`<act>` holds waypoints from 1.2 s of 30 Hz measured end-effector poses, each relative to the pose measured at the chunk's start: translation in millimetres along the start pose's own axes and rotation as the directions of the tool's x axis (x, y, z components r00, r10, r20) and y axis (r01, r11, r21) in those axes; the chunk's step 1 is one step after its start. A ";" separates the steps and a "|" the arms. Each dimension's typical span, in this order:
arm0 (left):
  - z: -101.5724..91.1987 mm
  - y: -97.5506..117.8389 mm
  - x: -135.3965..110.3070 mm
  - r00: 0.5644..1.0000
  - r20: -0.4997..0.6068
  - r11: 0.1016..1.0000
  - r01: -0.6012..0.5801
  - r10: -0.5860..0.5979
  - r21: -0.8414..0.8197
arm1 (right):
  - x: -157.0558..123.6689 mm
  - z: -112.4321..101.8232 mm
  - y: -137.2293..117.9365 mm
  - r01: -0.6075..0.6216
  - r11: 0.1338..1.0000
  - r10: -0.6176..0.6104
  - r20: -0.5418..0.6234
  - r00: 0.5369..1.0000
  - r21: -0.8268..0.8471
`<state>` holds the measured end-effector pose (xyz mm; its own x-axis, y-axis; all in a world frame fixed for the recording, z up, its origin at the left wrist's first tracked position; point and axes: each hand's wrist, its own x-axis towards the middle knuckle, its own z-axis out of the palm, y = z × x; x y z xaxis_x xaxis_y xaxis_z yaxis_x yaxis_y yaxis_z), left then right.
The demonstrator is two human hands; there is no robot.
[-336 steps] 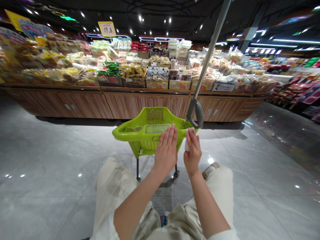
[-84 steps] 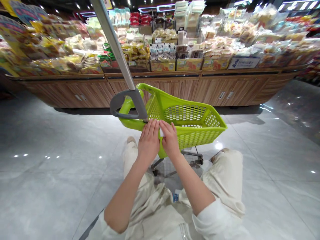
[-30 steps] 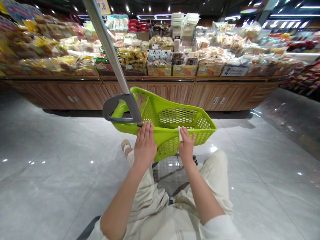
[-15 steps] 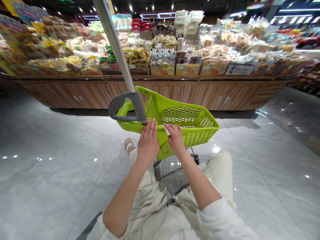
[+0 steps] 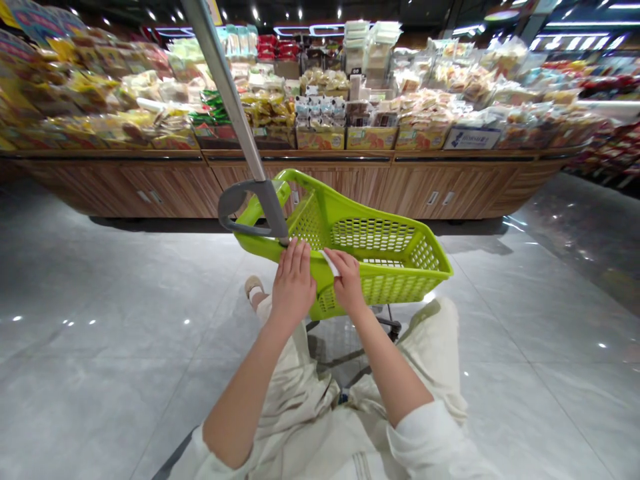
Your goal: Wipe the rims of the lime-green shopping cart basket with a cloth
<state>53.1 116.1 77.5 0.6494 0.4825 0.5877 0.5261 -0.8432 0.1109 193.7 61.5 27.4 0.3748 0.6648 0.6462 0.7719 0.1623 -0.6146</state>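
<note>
A lime-green plastic shopping basket with mesh walls sits on a low wheeled metal frame in front of me, tilted toward my lap. A long metal pole rises from its left corner to a grey loop handle. My left hand lies flat on the basket's near rim, just right of the pole's foot. My right hand pinches a small white paper slip against the rim. The slip's printing, if any, is hidden.
A long wood-fronted display counter piled with packaged snacks and baked goods stands ahead, with shelving at far right. Polished grey floor tiles spread on both sides. My cream trousers lie below the basket.
The basket has swung a little, its far right corner moving outward and down. My right hand has shifted slightly with the white slip, and my left hand stays on the rim.
</note>
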 end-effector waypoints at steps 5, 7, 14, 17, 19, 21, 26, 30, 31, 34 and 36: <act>5.5 -0.7 1.8 1.000 -0.030 1.000 -0.005 0.005 -0.009 | 0.2 -1.1 7.2 0.027 0.999 -0.027 0.016 1.000 0.026; 6.3 -0.6 2.1 0.999 -0.035 1.000 -0.004 0.004 -0.009 | 0.5 -1.9 7.0 0.026 0.999 -0.026 0.019 0.999 0.023; 8.9 0.9 3.2 1.000 -0.023 1.000 0.000 0.001 0.020 | 0.0 0.4 5.3 0.031 0.999 -0.030 -0.026 0.999 0.028; 10.7 1.2 3.0 0.999 -0.032 1.000 0.006 -0.005 0.022 | -1.7 0.3 5.9 0.027 1.000 -0.027 -0.021 0.999 0.011; 10.9 1.2 2.8 0.999 -0.036 1.000 0.006 -0.005 0.018 | -2.4 -1.2 5.6 0.030 1.000 -0.030 -0.016 0.999 0.005; 10.2 1.1 2.7 0.999 -0.038 1.000 0.004 -0.003 0.016 | -1.9 -2.9 2.4 0.029 1.000 -0.029 -0.014 1.000 0.000; 8.9 0.0 2.6 1.000 -0.015 1.000 -0.008 0.008 0.012 | 9.0 0.0 -30.1 -0.104 0.990 0.106 0.007 0.994 -0.097; 9.5 -2.0 2.5 1.000 -0.025 1.000 -0.010 0.010 -0.008 | 15.9 5.8 -55.7 -0.048 0.986 0.069 0.128 0.989 -0.161; 9.6 -2.3 2.5 1.000 -0.026 1.000 -0.009 0.009 -0.007 | 14.8 5.1 -55.9 -0.033 0.983 0.059 0.143 0.988 -0.180; 9.3 -2.6 2.4 1.000 -0.019 1.000 -0.012 0.012 0.008 | 2.5 -5.7 -38.2 -0.014 0.969 0.050 0.141 0.989 -0.247; 8.6 -2.3 2.5 1.000 -0.014 1.000 -0.014 0.015 0.020 | -10.9 -18.5 -17.4 -0.051 0.956 0.081 0.094 0.992 -0.289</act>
<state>58.2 121.3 71.8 0.6492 0.4668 0.6006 0.5279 -0.8449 0.0861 185.6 37.9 39.4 0.3863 0.7414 0.5487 0.8673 -0.0896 -0.4896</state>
